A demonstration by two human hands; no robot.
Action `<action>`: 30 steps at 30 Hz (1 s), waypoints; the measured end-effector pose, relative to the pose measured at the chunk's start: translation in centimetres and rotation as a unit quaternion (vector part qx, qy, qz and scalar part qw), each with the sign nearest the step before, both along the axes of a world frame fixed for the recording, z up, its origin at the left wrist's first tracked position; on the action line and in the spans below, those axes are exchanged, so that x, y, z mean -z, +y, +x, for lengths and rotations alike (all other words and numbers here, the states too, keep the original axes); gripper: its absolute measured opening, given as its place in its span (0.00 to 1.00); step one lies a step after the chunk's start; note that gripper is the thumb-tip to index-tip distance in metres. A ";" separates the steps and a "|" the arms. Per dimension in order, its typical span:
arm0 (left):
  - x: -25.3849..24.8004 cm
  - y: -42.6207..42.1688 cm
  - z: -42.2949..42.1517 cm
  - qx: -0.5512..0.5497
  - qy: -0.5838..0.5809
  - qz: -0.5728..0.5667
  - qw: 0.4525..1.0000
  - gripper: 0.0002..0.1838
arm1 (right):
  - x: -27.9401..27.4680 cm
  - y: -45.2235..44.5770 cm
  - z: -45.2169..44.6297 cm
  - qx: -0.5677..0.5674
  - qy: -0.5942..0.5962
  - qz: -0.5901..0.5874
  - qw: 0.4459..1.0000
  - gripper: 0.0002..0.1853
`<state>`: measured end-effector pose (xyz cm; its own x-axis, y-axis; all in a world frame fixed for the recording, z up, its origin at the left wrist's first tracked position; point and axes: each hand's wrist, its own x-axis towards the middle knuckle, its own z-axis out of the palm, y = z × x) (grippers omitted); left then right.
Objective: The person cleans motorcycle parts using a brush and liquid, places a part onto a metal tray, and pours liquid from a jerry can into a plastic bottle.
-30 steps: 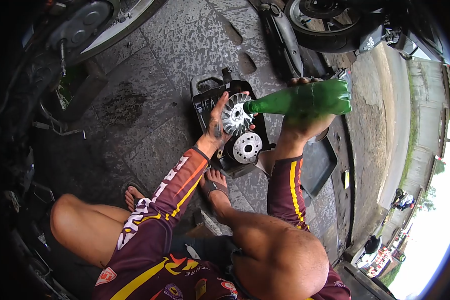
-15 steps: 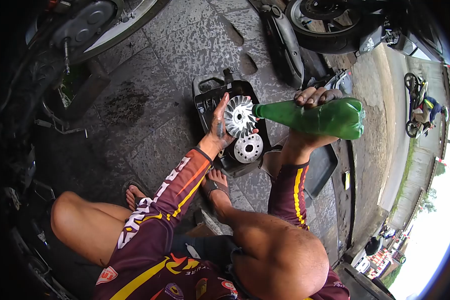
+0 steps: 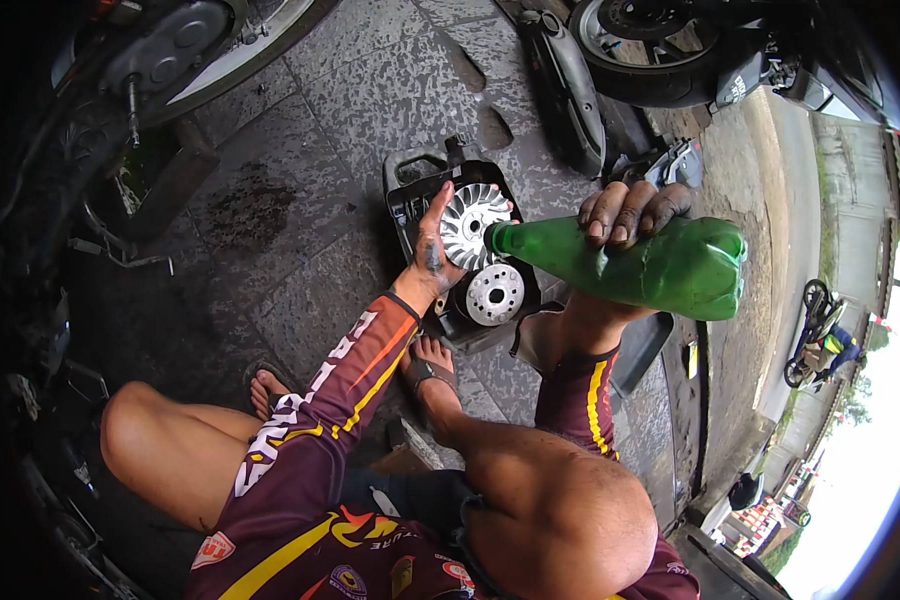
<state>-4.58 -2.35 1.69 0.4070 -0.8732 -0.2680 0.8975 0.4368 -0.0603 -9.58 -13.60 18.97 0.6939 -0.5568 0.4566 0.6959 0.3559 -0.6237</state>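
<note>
My left hand [image 3: 428, 258] grips a silver finned pulley disc [image 3: 462, 212], its fins facing up, with the thumb along one side and fingertips showing at the far edge. My right hand [image 3: 638, 212], its fingers blackened, is wrapped around a green plastic bottle [image 3: 670, 268]. The bottle lies nearly sideways, its open neck overlapping the disc near the centre hole. Whether liquid is coming out cannot be made out. Beneath both hands is a cut-open black jerrycan [image 3: 402, 172], used as a tray. A second round metal plate with holes [image 3: 481, 296] rests in it.
A motorcycle engine and wheel [image 3: 175, 50] stand at upper left. A black exhaust muffler [image 3: 567, 95] lies near another motorcycle wheel [image 3: 650, 78]. A dark tray [image 3: 642, 350] sits beyond my right forearm. On the road, a person rides a motorcycle [image 3: 820, 335].
The bottle's neck has moved left over the disc's centre, while its base has dropped lower in view. The disc has shifted slightly left and up. The rider has moved along the road.
</note>
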 end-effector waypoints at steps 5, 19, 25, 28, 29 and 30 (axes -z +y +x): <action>1.7 -0.1 1.0 -0.024 -0.092 -0.006 0.995 0.37 | 0.9 -0.9 -0.4 0.018 0.023 -0.003 1.000 0.29; 1.1 0.1 0.6 0.021 -0.095 0.130 0.987 0.37 | 2.4 -0.4 0.9 0.117 0.088 0.029 0.989 0.26; 0.2 0.2 0.5 0.075 -0.093 0.166 0.979 0.36 | 2.1 -1.6 0.5 0.048 0.046 -0.029 0.997 0.27; 1.0 0.1 0.3 0.097 -0.083 0.217 0.968 0.34 | 1.6 -1.4 0.6 0.057 0.039 -0.003 0.998 0.28; 1.4 0.0 0.3 0.097 -0.083 0.217 0.968 0.34 | 1.5 -1.4 0.6 0.049 0.030 0.008 0.998 0.28; 1.6 0.1 0.3 0.101 -0.082 0.227 0.965 0.33 | 1.3 -1.3 0.6 0.049 0.030 0.008 0.998 0.28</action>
<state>-4.23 -2.29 0.08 0.3101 -0.7473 -0.5877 0.9484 0.2000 0.2461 -8.95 -14.93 17.63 0.6615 -0.6307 0.4058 0.6895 0.2987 -0.6598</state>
